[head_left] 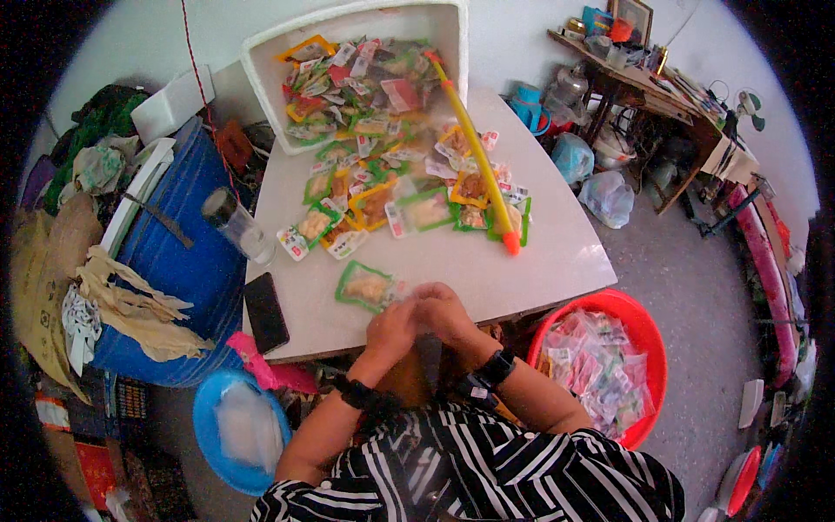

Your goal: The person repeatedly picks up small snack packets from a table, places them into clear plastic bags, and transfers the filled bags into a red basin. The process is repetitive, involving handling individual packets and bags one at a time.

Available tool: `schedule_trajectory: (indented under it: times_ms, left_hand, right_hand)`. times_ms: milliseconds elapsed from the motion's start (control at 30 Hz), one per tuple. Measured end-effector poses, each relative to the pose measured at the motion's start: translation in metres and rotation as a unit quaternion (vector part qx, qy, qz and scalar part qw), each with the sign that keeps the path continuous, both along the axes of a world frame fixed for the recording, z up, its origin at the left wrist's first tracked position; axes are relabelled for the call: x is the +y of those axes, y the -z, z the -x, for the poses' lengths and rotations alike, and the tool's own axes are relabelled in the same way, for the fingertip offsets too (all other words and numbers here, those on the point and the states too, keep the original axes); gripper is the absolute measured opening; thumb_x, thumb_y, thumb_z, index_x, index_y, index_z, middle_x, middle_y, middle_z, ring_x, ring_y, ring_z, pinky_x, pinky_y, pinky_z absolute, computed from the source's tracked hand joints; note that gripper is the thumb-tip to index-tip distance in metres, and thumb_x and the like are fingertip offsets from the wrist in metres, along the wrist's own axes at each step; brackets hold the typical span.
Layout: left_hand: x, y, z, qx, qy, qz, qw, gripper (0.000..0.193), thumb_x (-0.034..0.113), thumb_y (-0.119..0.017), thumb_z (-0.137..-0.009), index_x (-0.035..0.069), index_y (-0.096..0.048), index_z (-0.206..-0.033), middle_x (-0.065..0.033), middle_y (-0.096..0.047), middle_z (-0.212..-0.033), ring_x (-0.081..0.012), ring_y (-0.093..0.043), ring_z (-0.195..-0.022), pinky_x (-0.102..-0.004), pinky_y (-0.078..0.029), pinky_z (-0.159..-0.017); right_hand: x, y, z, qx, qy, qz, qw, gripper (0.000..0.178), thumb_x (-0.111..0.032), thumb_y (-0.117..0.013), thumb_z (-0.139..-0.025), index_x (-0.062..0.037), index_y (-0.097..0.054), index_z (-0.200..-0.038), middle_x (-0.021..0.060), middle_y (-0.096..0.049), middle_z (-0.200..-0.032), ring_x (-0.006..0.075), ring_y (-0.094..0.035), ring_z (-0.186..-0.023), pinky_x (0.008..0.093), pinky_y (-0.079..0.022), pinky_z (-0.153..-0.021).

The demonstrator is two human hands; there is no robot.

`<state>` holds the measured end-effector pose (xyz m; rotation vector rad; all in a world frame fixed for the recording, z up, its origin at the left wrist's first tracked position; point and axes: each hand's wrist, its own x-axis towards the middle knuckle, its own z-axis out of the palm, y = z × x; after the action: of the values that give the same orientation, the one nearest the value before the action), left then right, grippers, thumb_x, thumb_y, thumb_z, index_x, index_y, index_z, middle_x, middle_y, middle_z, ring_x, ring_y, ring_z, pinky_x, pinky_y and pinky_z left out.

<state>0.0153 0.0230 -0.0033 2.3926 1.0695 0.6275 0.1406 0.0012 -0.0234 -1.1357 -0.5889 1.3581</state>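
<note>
My left hand (392, 329) and my right hand (445, 313) meet over the near edge of the white table (322, 326). Their fingers are curled in together, and whatever they pinch is hidden and blurred. Just beyond them lies a green-edged clear food packet (365, 288) with pale pieces inside; its right end reaches my fingers, and I cannot tell whether they grip it. Farther back, a loose pile of small green- and yellow-edged packets (426, 211) spreads out of a tipped white foam box (254, 78). Across the pile's right side rests a yellow stick with orange ends (477, 148).
A black phone (267, 311) and a clear bottle (239, 228) are at the table's left edge. Below right stands a red tub (658, 365) of bagged packets; below left, a blue basin (207, 435) with clear bags. A large blue barrel (196, 287) flanks the table.
</note>
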Motion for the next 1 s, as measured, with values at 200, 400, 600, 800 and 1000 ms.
schedule_trajectory:
  times_ms: [200,400,600,800,1000]
  left_hand:
    - [0.038,-0.002,0.023,-0.068,-0.08,0.038,0.994,0.028,0.021,-0.05,-0.071,0.003,-0.051,-0.092,-0.016,-0.052,-0.083,-0.0314,-0.049,-0.077,-0.0379,-0.04,-0.067]
    - [0.153,0.021,0.074,-0.115,-0.302,-0.159,0.933,0.033,0.016,-0.053,-0.067,0.0,-0.048,-0.096,-0.018,-0.048,-0.092,-0.0318,-0.045,-0.088,-0.038,-0.036,-0.076]
    - [0.213,0.035,0.103,-0.458,-0.349,0.254,0.777,0.032,0.008,-0.049,-0.066,-0.001,-0.046,-0.097,-0.0129,-0.047,-0.086,-0.0231,-0.047,-0.078,-0.0338,-0.04,-0.065]
    - [0.222,0.036,0.112,-0.411,-0.238,0.387,0.79,0.01,0.008,-0.048,-0.066,0.001,-0.049,-0.073,-0.006,-0.047,-0.06,-0.0146,-0.045,-0.051,-0.0258,-0.035,-0.043]
    - [0.21,0.034,0.093,-0.47,-0.215,0.496,0.698,0.009,0.012,-0.048,-0.068,0.004,-0.048,-0.065,-0.0031,-0.041,-0.054,-0.0116,-0.04,-0.045,-0.0226,-0.03,-0.037]
  right_hand:
    - [-0.002,0.001,-0.021,-0.245,0.097,-0.049,0.963,0.017,-0.007,-0.051,-0.073,-0.0015,-0.047,-0.088,0.0054,-0.051,-0.079,0.0127,-0.048,-0.072,0.0241,-0.041,-0.062]
    - [0.0,0.038,-0.035,-0.467,0.108,-0.156,0.864,0.011,-0.007,-0.049,-0.074,-0.0007,-0.048,-0.083,0.0061,-0.05,-0.077,0.0124,-0.048,-0.071,0.0239,-0.04,-0.06]
    - [-0.003,0.029,-0.032,-0.432,0.062,-0.135,0.889,0.019,-0.012,-0.047,-0.073,-0.0009,-0.05,-0.088,0.0181,-0.052,-0.086,0.033,-0.048,-0.083,0.0358,-0.038,-0.073]
    - [-0.005,0.039,-0.032,-0.413,0.079,-0.146,0.896,0.021,-0.011,-0.048,-0.072,-0.0009,-0.049,-0.091,0.0171,-0.051,-0.089,0.0323,-0.047,-0.086,0.0355,-0.038,-0.076]
    - [-0.003,0.039,-0.033,-0.493,0.122,-0.207,0.836,0.01,-0.005,-0.048,-0.073,-0.001,-0.049,-0.082,0.0077,-0.05,-0.072,0.0145,-0.047,-0.065,0.0244,-0.039,-0.058]
